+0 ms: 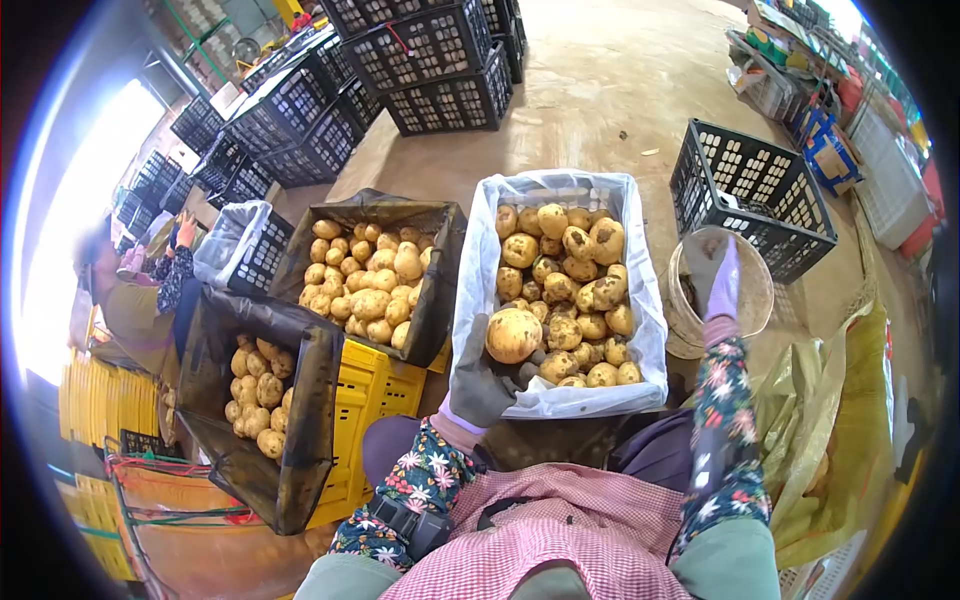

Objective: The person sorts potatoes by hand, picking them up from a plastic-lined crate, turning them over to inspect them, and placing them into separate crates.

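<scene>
My left hand (482, 375), in a dark grey glove, is closed around a large round potato (513, 336) at the near left corner of the white-lined crate (645, 290). That crate holds several potatoes (565, 295) with dark soil patches. My right hand (727, 285), in a purple glove, reaches over the whitish bucket (757, 290) to the right of the crate; its fingers are blurred and I cannot make out what they hold, if anything. Left of the white-lined crate, a dark-lined crate (445, 230) holds cleaner-looking potatoes (370, 280).
Another dark-lined crate (315, 400) with potatoes stands at the left beside yellow crates (360, 390). An empty black crate (750, 165) is behind the bucket. Stacked black crates (430, 60) stand further back. A co-worker (145, 320) sits at the far left. A greenish sack (840, 420) lies right.
</scene>
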The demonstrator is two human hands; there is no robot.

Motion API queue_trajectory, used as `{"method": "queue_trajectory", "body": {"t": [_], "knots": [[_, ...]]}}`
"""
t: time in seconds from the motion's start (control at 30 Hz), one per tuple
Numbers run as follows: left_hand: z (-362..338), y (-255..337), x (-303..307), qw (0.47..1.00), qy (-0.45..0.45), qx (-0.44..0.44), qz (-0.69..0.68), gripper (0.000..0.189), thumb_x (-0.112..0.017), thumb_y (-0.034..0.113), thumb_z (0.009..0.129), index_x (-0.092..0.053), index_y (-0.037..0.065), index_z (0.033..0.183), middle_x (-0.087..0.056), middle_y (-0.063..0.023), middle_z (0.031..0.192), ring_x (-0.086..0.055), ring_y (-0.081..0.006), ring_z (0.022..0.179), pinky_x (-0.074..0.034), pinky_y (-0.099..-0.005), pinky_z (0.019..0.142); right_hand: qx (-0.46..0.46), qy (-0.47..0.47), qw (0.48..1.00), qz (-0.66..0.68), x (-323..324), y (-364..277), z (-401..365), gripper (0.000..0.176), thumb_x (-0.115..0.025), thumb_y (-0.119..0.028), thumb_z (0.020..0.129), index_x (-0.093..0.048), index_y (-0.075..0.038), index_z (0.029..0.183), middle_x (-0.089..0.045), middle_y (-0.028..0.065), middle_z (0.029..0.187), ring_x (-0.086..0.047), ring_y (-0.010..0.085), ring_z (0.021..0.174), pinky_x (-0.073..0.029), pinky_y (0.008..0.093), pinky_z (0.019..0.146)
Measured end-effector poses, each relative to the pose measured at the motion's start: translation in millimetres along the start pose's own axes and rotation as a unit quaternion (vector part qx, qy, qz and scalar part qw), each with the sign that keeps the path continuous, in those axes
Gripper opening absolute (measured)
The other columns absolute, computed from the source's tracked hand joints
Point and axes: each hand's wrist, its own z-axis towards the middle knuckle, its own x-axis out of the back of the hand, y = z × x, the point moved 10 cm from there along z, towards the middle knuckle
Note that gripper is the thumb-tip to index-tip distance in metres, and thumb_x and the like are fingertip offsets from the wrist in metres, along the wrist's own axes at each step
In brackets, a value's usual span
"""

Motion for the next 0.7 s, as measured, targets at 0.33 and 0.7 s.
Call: {"method": "queue_trajectory", "body": {"t": [0.33, 0.7], "knots": [[-6, 35, -28, 0.833, 0.068, -0.180, 0.518, 0.070, -0.070, 0.012, 0.080, -0.033, 0.002, 0.139, -0.047, -0.0170, 0.128, -0.054, -0.0236, 0.110, -0.047, -0.0325, 0.092, 0.002, -0.344, 0.897, 0.277, -79, -94, -113, 0.041, -0.063, -0.007, 0.085, -0.052, 0.004, 0.123, -0.059, 0.0161, 0.119, -0.059, 0.0162, 0.103, -0.049, 0.0327, 0.088], [2, 27, -27, 0.775, 0.059, -0.133, 0.616, 0.074, -0.079, 0.018, 0.069, -0.044, -0.001, 0.131, -0.057, -0.0171, 0.116, -0.055, -0.0245, 0.111, -0.046, -0.0354, 0.092, 0.126, -0.341, 0.920, 0.147, -131, -124, -143, 0.039, -0.065, -0.016, 0.081, -0.055, -0.001, 0.116, -0.065, 0.0190, 0.096, -0.066, 0.0292, 0.085, -0.052, 0.0340, 0.076]]}}
